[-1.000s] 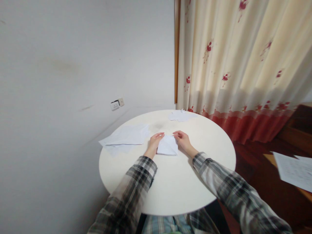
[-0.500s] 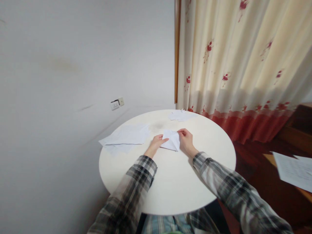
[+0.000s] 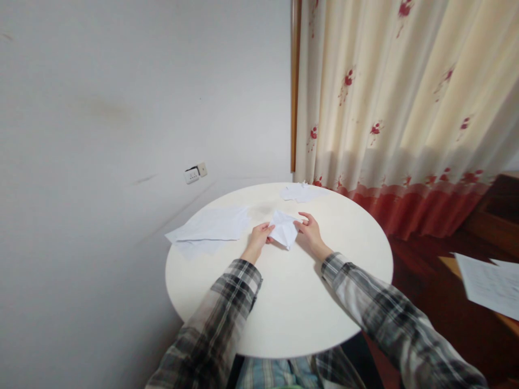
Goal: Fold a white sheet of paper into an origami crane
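Note:
A small folded sheet of white paper (image 3: 284, 229) is between my two hands, just over the round white table (image 3: 300, 302). It is turned cornerwise, one point toward me, and crease lines show on it. My left hand (image 3: 259, 239) pinches its left corner, thumb on top. At the right corner, my right hand (image 3: 310, 231) has its thumb and a finger on the edge, with the index finger raised and curved away from the paper.
A stack of white paper sheets (image 3: 211, 224) lies at the table's left, overhanging its edge. Some crumpled paper pieces (image 3: 300, 192) lie at the far side. A wall with a socket (image 3: 192, 175) is behind; a floral curtain (image 3: 385, 108) hangs at right. Printed sheets (image 3: 486, 283) lie lower right.
The folded paper has turned from a nearly square-on position to cornerwise. My left thumb has moved to its left corner, and my right index finger has lifted off the paper.

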The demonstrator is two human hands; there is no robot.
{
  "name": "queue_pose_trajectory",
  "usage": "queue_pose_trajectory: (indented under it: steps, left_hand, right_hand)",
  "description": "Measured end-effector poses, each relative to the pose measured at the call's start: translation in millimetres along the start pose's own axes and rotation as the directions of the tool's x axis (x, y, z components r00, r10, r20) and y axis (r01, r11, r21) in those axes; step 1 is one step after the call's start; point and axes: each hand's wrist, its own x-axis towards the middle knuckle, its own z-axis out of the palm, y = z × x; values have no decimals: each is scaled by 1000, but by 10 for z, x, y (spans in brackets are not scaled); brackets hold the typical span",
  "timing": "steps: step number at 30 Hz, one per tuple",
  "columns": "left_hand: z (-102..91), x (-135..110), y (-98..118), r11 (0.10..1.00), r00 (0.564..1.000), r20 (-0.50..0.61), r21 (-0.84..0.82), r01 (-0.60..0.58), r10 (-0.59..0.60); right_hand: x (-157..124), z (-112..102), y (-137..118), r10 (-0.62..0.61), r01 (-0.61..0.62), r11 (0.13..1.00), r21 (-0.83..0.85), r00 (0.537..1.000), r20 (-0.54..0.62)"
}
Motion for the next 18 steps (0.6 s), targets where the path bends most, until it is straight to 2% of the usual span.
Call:
queue_pose_trajectory:
  steps: [5, 7, 12, 15, 18]
  left_hand:
    - [12, -33, 43, 999, 1000, -17, -31, -16, 16]
    - [30, -48, 60, 999, 1000, 0, -35, -11, 11]
    - [64, -72, 83, 998, 997, 73, -63, -11, 16]
    - [72, -70, 82, 992, 991, 133, -128, -3, 21]
    - [89, -78, 79, 990, 980, 198, -132, 56, -29]
  right_hand:
    - [-60, 40, -18, 121, -129, 991, 24, 972, 201]
    - [-81, 56, -3, 146, -148, 989, -8, 959, 242]
    - [-59, 50, 61, 83, -74, 995, -70, 987, 137]
    - [-32, 29, 76, 41, -36, 999, -41, 992, 119]
    - [-30, 17, 70, 24, -26, 1000, 15, 993, 116]
